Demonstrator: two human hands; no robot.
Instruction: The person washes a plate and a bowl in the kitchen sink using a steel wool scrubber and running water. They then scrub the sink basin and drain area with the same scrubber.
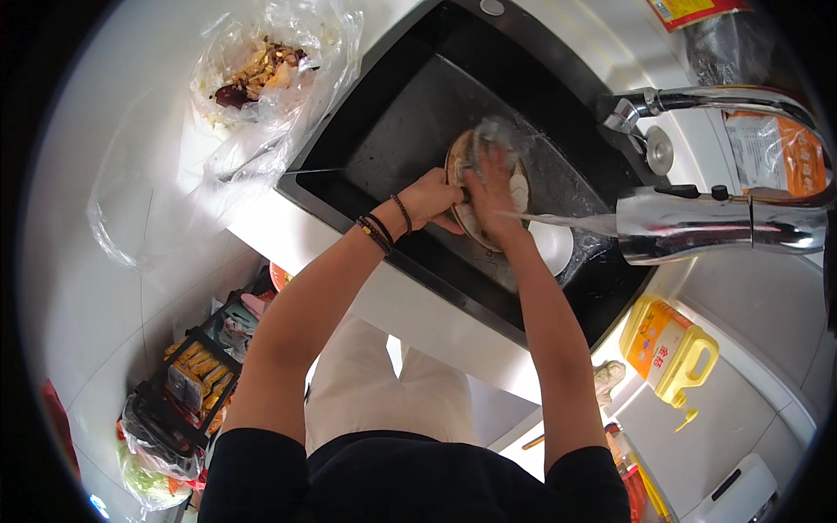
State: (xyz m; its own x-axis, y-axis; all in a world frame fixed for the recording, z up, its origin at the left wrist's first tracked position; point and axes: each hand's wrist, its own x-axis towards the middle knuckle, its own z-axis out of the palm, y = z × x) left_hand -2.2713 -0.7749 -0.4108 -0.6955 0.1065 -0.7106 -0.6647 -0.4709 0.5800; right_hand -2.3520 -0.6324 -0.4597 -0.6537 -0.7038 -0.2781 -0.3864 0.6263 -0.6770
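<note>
My left hand [428,199] grips the near-left rim of an oval plate [487,238] in the black sink [399,140]. My right hand [494,196] lies over the plate's face, its fingers by a blurred, shiny scrubber [487,144] that looks like steel wool; whether they hold it I cannot tell. A small dark thing shows at my left fingertips. Water [569,221] runs from the chrome faucet head [683,225] onto my right wrist. Partly under that wrist, a white bowl [554,245] rests in the sink beside the plate.
A clear plastic bag with food scraps [261,78] lies on the counter left of the sink. To the right stand a chrome faucet arm [726,98] and a yellow pump jug [667,350]. A black rack with packets [203,376] is low at the left.
</note>
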